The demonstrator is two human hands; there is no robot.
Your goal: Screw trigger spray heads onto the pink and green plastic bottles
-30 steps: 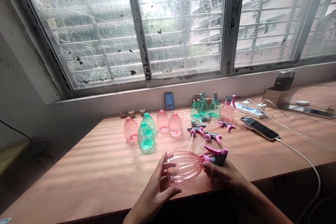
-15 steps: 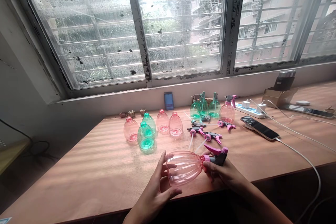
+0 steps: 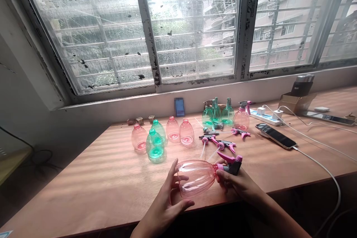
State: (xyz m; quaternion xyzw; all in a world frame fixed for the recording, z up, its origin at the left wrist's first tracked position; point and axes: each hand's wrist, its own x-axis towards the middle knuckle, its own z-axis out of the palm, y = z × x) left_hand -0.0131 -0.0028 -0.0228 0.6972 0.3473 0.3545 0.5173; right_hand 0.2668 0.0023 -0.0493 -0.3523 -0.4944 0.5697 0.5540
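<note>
I hold a pink see-through spray bottle [image 3: 195,176] on its side just above the wooden table's [image 3: 97,182] near edge. My left hand [image 3: 167,204] cups the bottle's round base, fingers curled round it. My right hand [image 3: 237,184] grips the neck and the pink and grey trigger head [image 3: 230,163]. Beyond it lie loose pink trigger heads [image 3: 220,142] with dip tubes. To the left stand several capless pink and green bottles [image 3: 156,139]. Assembled green and pink spray bottles [image 3: 223,114] stand near the window sill.
A phone [image 3: 276,135] on a white cable lies at the right, behind it a power strip [image 3: 264,116] with chargers. A cardboard box [image 3: 297,100] and a second phone [image 3: 329,118] sit far right. A small blue device [image 3: 179,106] leans on the sill.
The bottle has turned slightly in my hands and my left fingers have shifted a little on its base. Nothing else has moved.
</note>
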